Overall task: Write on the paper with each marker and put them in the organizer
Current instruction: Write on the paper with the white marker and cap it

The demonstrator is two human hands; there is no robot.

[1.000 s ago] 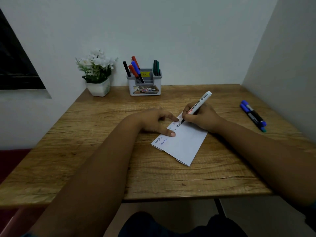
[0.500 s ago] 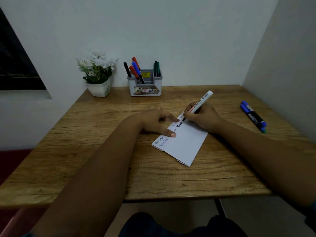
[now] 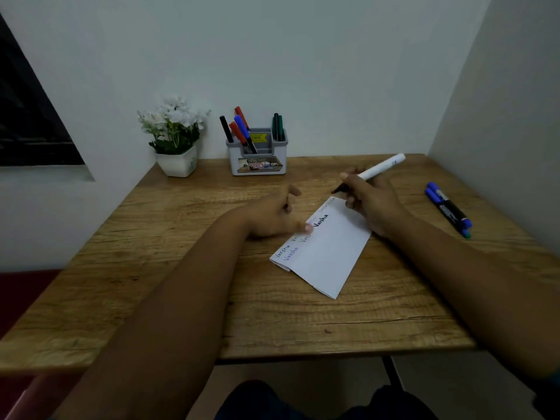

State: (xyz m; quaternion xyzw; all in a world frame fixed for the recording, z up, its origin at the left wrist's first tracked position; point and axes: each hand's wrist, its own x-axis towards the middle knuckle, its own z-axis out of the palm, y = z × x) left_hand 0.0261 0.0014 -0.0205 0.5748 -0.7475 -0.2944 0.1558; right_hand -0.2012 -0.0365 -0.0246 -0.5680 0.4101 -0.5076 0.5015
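Your right hand (image 3: 368, 201) grips the white marker (image 3: 380, 168), its black tip raised just beyond the far end of the folded paper (image 3: 330, 253) on the wooden table (image 3: 181, 268). Your left hand (image 3: 272, 215) rests on the paper's left edge, fingers loosely curled, holding nothing clearly. The organizer (image 3: 257, 160) stands by the back wall with markers in it, and two blue markers (image 3: 448, 209) lie at your right.

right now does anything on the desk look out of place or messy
Nothing looks damaged or spilled. Only the blue-capped markers lie loose near the wooden table's right edge, outside the grey plastic organizer. The folded white paper sits askew.
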